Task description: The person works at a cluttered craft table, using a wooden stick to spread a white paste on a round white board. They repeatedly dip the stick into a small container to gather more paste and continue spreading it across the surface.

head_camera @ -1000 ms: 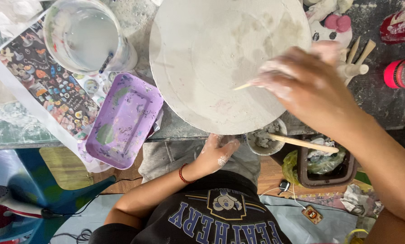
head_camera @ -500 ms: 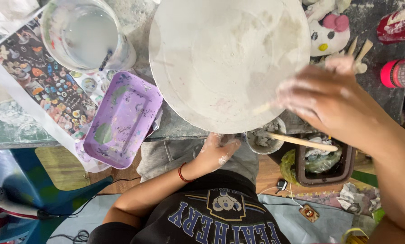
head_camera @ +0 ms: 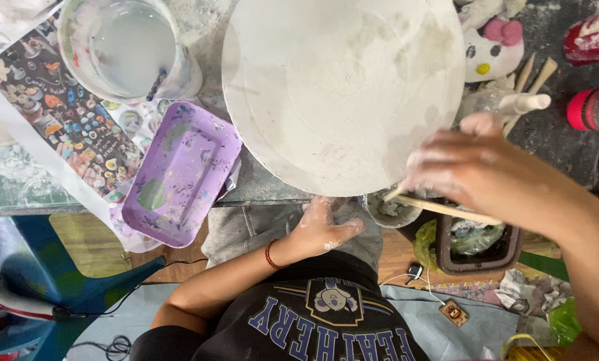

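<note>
Right hand: (head_camera: 476, 170) clay-smeared, fingers curled into a loose grip around a thin wooden stick (head_camera: 446, 209), which runs out from under the hand, its pale tip poking out at the disc's lower right edge.
Left hand: (head_camera: 323, 230) flat and open, fingers spread, resting palm-down on the lap just below the table edge; it holds nothing. A red bracelet (head_camera: 269, 254) sits on the wrist.
Disc: (head_camera: 333, 87) large round white slab, dusty and smeared, lying on the table; the right hand sits at its lower right rim, the left hand below its near edge.
Small cup: (head_camera: 393, 208) directly under the stick, just beside the right hand.
Purple tray: (head_camera: 179, 177) left of the disc, paint-stained.
Water tub: (head_camera: 122, 47) top left, cloudy water inside.
</note>
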